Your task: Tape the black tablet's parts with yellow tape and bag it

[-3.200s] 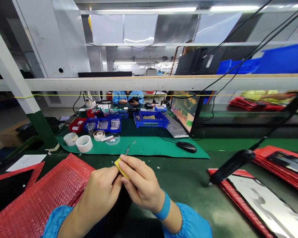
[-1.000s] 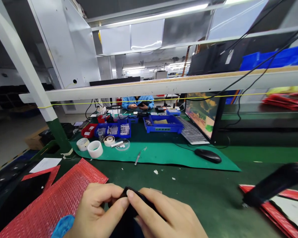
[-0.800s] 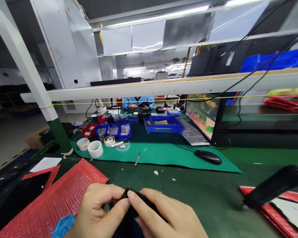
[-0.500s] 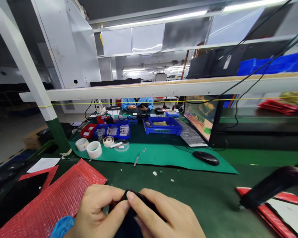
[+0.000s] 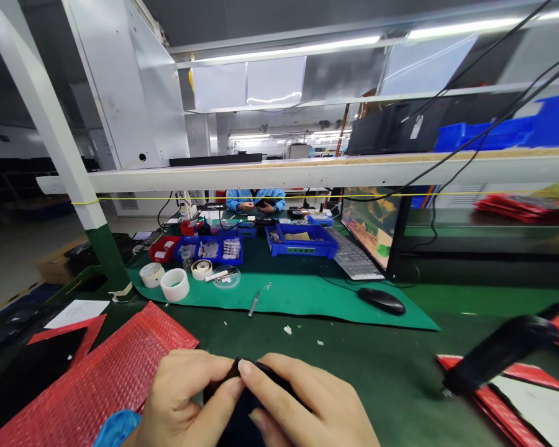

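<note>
My left hand (image 5: 186,397) and my right hand (image 5: 314,400) meet low in the middle, close to my body. Both are closed on the edge of a black, flat-looking thing (image 5: 280,380) with a rounded corner. Its kind cannot be made out, since fingers cover much of it and the rest is dark. Thumbs and index fingertips pinch together at its upper corner. Ahead on the green mat (image 5: 298,298) lie tweezers (image 5: 254,303). Left of my left hand is a red bubble-wrap bag (image 5: 121,372).
Tape rolls (image 5: 174,285), blue parts bins (image 5: 209,248) and a blue tray (image 5: 302,242) stand further back. A mouse (image 5: 381,300), keyboard (image 5: 356,256) and monitor (image 5: 372,223) are right. A black screwdriver-like tool (image 5: 498,357) hangs over red packs. Another person (image 5: 256,202) sits opposite.
Earliest, my hands held a small yellow piece, with tweezers pointing out beyond it; now they grip the black thing and no yellow piece shows. Over the last second the grip stays while the view shifts slightly.
</note>
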Motion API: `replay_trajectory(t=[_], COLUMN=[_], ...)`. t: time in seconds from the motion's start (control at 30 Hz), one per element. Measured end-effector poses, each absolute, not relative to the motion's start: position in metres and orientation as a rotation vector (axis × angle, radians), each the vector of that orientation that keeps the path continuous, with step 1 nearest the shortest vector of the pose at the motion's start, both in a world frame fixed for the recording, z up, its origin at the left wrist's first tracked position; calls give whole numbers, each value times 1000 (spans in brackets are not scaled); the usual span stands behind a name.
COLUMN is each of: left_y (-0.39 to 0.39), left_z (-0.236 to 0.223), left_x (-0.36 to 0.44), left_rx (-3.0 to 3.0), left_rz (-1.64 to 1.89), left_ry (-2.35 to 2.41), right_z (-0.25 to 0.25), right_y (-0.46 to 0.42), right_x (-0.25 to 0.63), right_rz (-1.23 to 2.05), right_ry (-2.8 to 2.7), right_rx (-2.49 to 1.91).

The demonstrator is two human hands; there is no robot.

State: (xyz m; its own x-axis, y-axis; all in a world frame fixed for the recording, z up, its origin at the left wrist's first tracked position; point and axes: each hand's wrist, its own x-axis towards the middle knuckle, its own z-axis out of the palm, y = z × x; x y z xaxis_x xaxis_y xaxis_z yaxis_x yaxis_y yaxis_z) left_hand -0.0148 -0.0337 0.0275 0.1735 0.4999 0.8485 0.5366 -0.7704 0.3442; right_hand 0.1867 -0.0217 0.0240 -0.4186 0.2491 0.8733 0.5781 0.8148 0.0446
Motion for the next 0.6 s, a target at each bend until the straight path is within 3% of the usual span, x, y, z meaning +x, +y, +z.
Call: replay_trajectory(t=[0.6], left_y=[-35], left_z=[29], left_x=[-14], left_rx=[-2378], left_rz=[-1720], left_ry=[-1067], right_z=[20], right_y=[-20], right_x=[193], right_rz=[-324], right_ry=[-2032], right_rx=[-563])
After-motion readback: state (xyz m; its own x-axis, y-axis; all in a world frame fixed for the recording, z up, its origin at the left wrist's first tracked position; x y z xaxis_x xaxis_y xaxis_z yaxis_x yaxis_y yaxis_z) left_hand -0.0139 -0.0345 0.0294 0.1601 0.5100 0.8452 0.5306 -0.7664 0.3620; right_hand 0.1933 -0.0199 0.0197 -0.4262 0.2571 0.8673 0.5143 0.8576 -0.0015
